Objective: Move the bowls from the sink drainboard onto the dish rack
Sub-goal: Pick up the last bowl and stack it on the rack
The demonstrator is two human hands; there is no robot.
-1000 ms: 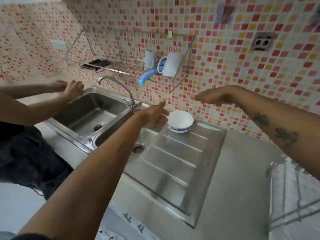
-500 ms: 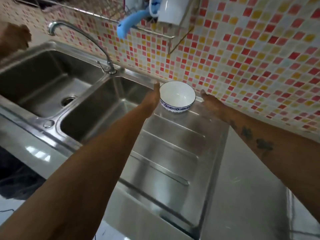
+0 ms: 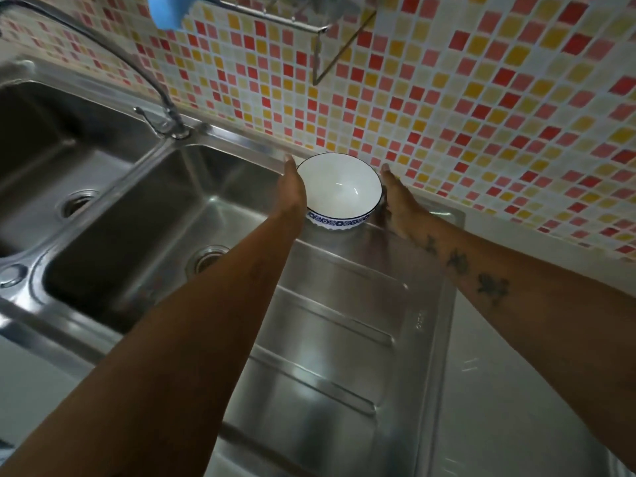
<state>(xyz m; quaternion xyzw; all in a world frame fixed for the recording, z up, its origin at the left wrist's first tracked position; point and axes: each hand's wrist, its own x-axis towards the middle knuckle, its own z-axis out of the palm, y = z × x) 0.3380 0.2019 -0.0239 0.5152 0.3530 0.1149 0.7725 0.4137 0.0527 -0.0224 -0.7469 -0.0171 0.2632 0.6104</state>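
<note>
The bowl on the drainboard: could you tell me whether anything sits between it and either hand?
Nothing visible does. The left hand and right hand flank the bowl on the drainboard, right at its sides.

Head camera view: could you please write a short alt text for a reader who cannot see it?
Two bare hands, left hand and right hand, flank a white bowl with a blue patterned band standing upright at the far end of a steel drainboard. A double sink lies to the left, below a red and yellow mosaic tile wall.

drainboard [image 3: 327, 339] bare before bowl [image 3: 339, 187], tiled wall [image 3: 447, 115] close behind
</note>
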